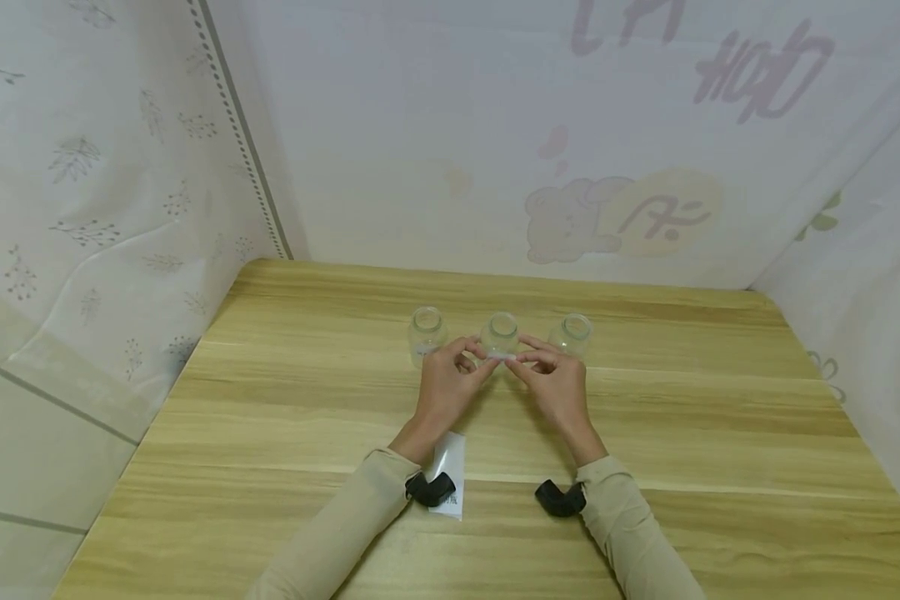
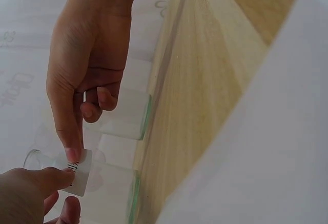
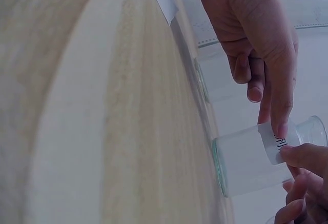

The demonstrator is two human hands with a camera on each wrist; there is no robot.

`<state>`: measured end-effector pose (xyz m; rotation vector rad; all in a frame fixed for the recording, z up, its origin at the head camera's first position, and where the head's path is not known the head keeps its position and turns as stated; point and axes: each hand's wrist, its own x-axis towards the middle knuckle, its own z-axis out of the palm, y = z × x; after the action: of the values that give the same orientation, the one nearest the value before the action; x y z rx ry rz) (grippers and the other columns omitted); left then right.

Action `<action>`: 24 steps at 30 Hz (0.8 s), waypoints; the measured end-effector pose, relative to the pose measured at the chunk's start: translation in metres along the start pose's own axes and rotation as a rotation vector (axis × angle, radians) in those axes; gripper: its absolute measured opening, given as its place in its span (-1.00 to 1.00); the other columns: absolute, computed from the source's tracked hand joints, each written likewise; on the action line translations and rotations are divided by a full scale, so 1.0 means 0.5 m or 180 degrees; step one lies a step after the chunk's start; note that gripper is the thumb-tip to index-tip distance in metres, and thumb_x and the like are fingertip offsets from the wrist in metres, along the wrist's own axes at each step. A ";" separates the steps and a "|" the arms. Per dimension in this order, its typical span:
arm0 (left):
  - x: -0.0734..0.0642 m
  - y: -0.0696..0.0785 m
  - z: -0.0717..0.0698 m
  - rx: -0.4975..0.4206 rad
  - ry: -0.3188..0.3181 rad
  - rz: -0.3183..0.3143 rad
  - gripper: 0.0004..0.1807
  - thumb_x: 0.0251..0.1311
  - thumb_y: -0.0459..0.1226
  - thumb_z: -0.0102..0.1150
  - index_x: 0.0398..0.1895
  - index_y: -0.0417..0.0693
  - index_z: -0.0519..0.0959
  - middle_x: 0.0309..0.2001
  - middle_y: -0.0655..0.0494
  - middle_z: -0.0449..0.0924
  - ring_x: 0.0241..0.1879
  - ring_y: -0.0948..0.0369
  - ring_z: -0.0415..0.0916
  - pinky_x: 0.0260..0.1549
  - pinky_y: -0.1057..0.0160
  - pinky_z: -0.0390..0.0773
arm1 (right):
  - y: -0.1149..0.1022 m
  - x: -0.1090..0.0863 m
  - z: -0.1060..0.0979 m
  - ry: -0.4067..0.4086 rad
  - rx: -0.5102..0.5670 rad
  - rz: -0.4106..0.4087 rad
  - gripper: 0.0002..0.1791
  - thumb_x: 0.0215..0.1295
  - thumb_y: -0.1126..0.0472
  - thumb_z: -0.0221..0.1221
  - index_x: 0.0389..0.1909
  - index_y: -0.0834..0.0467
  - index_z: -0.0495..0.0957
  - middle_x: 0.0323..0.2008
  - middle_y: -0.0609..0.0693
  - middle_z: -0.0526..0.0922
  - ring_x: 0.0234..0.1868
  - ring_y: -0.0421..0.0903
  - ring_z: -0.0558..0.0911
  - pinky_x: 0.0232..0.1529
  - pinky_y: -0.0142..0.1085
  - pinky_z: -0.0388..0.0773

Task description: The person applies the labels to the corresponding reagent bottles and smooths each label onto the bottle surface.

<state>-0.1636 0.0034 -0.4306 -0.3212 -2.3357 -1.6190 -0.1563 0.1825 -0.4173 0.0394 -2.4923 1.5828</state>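
Between both hands stands the middle clear glass jar (image 1: 500, 335), upright on the table. A small white label (image 2: 82, 175) with black printing lies at its near side, below the neck. My left hand (image 1: 452, 379) pinches the label's left part, its thumb on the front and a finger beside the jar. From the other side, my right hand (image 1: 557, 382) pinches the label's right part, with its thumb (image 3: 294, 154) next to the left thumb. How much of the label sticks to the glass cannot be told.
To the left is a glass jar (image 1: 427, 325) bearing a small label; another jar (image 1: 574, 329) stands to the right, partly behind the right hand. A white printed sheet (image 1: 452, 462) lies near the left wrist on the wooden table (image 1: 307, 375). Patterned cloth (image 1: 390, 150) hangs behind.
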 end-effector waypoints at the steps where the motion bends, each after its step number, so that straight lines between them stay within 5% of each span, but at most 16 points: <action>1: 0.000 0.000 0.000 -0.0007 0.0002 0.0005 -0.79 0.14 -0.28 0.55 -0.40 -0.16 0.66 0.01 -0.19 0.74 -0.52 0.25 0.64 -0.53 0.38 0.55 | 0.000 0.001 0.000 0.0016 0.0012 -0.0017 -0.85 0.25 0.19 0.48 -0.36 0.22 0.81 0.13 -0.01 0.73 -0.54 -0.17 0.55 -0.56 -0.45 0.37; 24: 0.001 0.006 -0.006 0.0091 -0.0075 -0.0030 -0.77 0.13 -0.31 0.55 -0.40 -0.25 0.64 0.02 -0.16 0.74 -0.52 0.24 0.62 -0.52 0.40 0.53 | 0.005 0.001 -0.001 0.0104 0.0017 -0.0132 -0.84 0.18 0.18 0.52 -0.39 0.21 0.82 0.05 0.01 0.77 -0.54 -0.17 0.50 -0.54 -0.45 0.36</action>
<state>-0.1626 0.0017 -0.4271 -0.3252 -2.3791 -1.5930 -0.1569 0.1843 -0.4191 0.0651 -2.4465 1.5614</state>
